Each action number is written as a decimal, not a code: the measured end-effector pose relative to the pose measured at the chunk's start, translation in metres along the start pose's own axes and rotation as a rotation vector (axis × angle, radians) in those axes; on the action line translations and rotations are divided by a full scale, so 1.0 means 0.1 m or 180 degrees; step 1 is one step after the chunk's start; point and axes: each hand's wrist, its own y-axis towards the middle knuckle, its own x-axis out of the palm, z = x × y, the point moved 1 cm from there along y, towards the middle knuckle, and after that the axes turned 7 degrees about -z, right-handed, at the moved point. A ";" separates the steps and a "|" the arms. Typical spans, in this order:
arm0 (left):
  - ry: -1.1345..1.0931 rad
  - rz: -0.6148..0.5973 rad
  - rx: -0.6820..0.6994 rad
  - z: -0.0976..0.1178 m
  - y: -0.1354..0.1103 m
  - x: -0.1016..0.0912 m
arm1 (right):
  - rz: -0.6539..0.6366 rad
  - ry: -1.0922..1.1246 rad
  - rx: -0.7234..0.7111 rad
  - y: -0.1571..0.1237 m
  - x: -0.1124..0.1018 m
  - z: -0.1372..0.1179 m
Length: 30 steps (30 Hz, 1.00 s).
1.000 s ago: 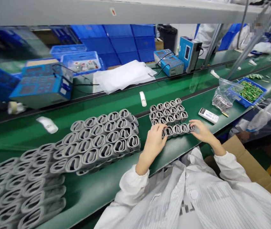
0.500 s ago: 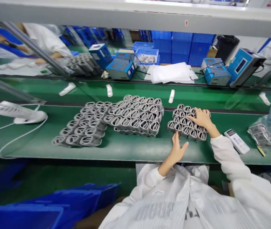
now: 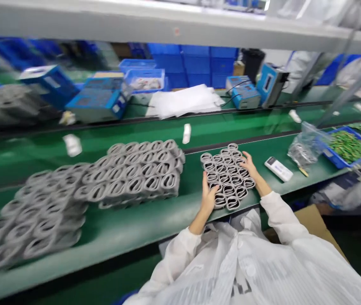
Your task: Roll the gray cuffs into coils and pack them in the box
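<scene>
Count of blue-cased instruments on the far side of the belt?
4. Far-left unit, blurred; second unit, just right of it; low unit, right of the white sheets; taller unit, right of that. More may be hidden.

Green is shown by the counter (image 3: 189,212), grey by the rolls (image 3: 227,177), blue by the tray (image 3: 333,159) right of the rolls.
</scene>
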 end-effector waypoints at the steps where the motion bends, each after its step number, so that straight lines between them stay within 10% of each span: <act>1: 0.0045 -0.0032 0.0089 0.06 -0.02 0.03 | 0.0015 0.0094 -0.0060 -0.02 -0.04 -0.06; 7: 0.0145 -0.0001 0.0736 0.92 -0.14 0.01 | -0.0188 0.0662 -0.0660 0.11 -0.07 -0.78; 13: 0.0259 0.0724 0.1695 1.69 -0.14 -0.37 | -0.1314 0.0659 -0.1406 0.97 0.59 -1.80; 20: 0.0352 0.2021 0.1825 1.78 0.05 -0.77 | -0.2932 0.0428 -0.1339 1.93 1.91 -2.57; 30: 0.0430 0.3010 0.0970 1.81 0.40 -1.14 | -0.4252 -0.0021 -0.0854 2.75 3.27 -2.55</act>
